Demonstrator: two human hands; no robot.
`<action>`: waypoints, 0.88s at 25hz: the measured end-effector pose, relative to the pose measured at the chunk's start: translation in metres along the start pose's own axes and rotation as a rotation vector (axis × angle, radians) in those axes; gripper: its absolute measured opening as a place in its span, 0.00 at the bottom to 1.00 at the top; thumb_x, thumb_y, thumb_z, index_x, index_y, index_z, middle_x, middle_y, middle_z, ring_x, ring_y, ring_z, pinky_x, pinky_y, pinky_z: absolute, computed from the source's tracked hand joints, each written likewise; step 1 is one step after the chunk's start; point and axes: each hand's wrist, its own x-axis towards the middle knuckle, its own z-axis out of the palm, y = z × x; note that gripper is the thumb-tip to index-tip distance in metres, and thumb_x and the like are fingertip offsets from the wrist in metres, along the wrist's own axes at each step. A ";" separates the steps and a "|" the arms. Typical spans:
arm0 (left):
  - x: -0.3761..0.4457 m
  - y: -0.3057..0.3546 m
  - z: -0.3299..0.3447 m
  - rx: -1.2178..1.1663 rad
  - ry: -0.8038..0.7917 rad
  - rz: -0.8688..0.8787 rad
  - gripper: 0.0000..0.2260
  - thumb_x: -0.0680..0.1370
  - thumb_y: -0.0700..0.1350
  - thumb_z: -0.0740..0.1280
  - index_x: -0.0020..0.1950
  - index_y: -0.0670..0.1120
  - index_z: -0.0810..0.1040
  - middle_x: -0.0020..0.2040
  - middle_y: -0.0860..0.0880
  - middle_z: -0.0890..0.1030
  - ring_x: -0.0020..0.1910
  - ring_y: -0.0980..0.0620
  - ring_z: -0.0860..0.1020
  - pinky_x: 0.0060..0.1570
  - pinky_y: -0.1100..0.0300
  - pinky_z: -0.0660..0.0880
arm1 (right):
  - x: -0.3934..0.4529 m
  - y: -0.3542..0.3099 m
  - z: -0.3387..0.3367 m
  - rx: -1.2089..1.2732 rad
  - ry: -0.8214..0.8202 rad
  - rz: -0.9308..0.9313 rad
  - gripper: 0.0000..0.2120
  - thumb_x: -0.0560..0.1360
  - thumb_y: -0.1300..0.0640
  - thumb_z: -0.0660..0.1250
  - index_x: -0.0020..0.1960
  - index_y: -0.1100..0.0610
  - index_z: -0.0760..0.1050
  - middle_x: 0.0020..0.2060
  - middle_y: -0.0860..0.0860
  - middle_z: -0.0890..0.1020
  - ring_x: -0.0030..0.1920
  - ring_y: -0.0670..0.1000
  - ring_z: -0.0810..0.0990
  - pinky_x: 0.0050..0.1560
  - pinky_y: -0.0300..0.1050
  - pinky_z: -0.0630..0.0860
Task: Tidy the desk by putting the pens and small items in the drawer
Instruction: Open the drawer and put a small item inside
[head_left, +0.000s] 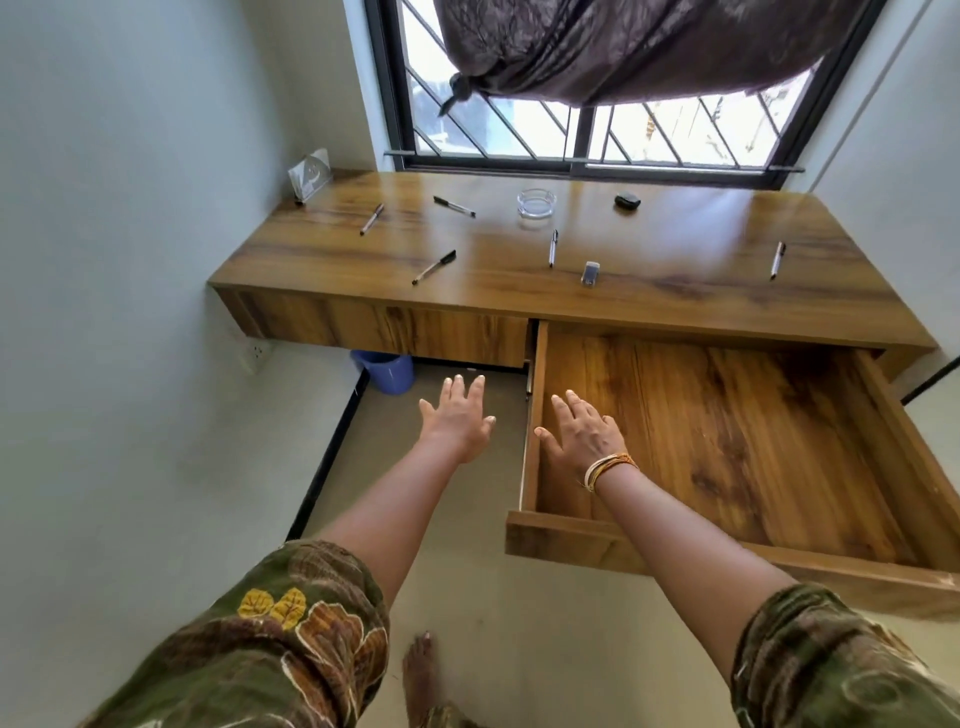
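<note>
Several pens lie scattered on the wooden desk (675, 244): one at far left (372, 219), one at the back (454, 206), one near the front left (434, 267), one in the middle (553, 248) and one at the right (777, 260). A small silver item (589, 273) lies near the front edge. A black item (627, 200) sits at the back. The right drawer (727, 441) is pulled out and holds nothing. My left hand (457, 415) hovers open beside the drawer, over the floor. My right hand (582, 434) is open above the drawer's left part.
A glass ashtray (536, 202) stands at the back of the desk, and a clear card holder (310, 174) sits in the left corner. A blue bin (384, 370) stands under the desk. The left drawer (384, 330) is closed. A window with a curtain is behind.
</note>
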 end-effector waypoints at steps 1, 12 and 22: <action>0.015 -0.011 -0.009 0.000 0.005 0.010 0.31 0.81 0.54 0.57 0.80 0.51 0.47 0.80 0.43 0.49 0.79 0.44 0.46 0.72 0.35 0.51 | 0.020 -0.012 -0.002 0.007 0.012 -0.002 0.32 0.78 0.38 0.51 0.77 0.53 0.54 0.77 0.55 0.58 0.76 0.55 0.59 0.71 0.57 0.65; 0.168 -0.082 -0.060 0.038 -0.027 0.159 0.31 0.81 0.53 0.59 0.79 0.48 0.49 0.79 0.43 0.53 0.79 0.45 0.49 0.73 0.37 0.49 | 0.204 -0.086 -0.016 0.270 0.101 0.238 0.30 0.79 0.41 0.53 0.74 0.58 0.59 0.73 0.59 0.65 0.71 0.60 0.66 0.67 0.58 0.67; 0.298 -0.018 -0.030 -0.017 -0.071 0.389 0.32 0.78 0.62 0.57 0.79 0.54 0.51 0.81 0.50 0.46 0.79 0.49 0.44 0.74 0.36 0.43 | 0.343 0.016 -0.017 0.303 0.477 0.761 0.27 0.77 0.47 0.62 0.71 0.56 0.61 0.68 0.62 0.66 0.66 0.63 0.68 0.58 0.61 0.71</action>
